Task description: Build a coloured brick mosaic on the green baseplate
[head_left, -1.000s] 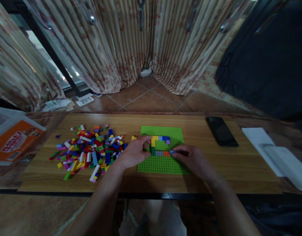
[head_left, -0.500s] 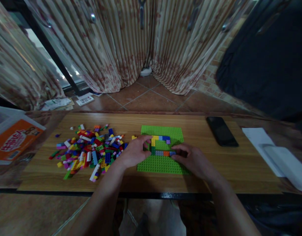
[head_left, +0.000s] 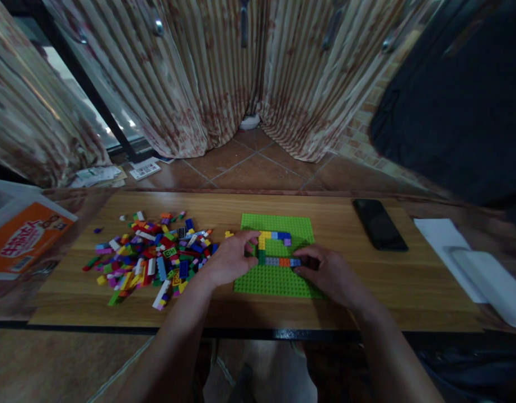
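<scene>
The left hand (head_left: pixel 230 260) keeps a parted grip beside yellow bricks (head_left: pixel 262 242) on the worktop's (head_left: pixel 333 221) green baseplate (head_left: pixel 275 284), while the right hand (head_left: pixel 333 274) touches the lower blue brick (head_left: pixel 295 262), pinching or not I cannot tell.

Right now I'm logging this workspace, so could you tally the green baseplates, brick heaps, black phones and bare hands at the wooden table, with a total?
Green baseplate: 1
Brick heap: 1 (too jumbled to count singly)
Black phone: 1
Bare hands: 2, the left hand and the right hand
Total: 5
</scene>
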Demonstrator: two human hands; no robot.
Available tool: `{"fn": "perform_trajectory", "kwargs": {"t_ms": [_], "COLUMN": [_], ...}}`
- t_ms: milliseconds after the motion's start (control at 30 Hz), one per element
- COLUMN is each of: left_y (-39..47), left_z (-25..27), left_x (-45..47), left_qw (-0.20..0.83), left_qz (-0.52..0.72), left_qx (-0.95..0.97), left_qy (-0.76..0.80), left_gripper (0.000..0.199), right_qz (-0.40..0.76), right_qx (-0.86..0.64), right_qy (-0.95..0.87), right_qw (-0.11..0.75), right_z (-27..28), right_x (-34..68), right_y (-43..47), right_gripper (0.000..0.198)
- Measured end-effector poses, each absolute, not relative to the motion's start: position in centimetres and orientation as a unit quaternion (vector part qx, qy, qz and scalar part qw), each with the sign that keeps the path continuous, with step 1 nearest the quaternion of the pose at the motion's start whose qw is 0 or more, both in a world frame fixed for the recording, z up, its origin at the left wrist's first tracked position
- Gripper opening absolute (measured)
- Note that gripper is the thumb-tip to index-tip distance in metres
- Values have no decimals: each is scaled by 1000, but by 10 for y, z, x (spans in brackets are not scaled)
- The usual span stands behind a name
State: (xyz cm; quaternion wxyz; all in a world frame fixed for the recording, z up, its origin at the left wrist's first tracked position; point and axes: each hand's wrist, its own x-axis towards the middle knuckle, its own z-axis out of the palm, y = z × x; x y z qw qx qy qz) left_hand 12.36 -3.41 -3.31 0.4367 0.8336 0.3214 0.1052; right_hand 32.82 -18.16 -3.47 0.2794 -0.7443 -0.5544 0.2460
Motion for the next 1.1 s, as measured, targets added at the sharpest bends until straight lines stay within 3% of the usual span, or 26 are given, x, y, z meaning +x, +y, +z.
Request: {"fn": "perform_trajectory", "kwargs": {"t_ms": [700,1100], "left_y": [-34,-42], "left_z": [-34,-24], "left_x": [124,128], "left_qw": [433,393], "left_qz": [103,143], "left_qx": [835,846], "left_qy": [325,332], "left_gripper": [55,47], "right_qz": [245,189], "right_qx": [-744,-728], "right_qy": [-557,-574], "right_qw": [278,324], "right_z": [-35,-33], "right_x": [329,323], "right_y": [-181,-180], "right_gripper": [15,25]}}
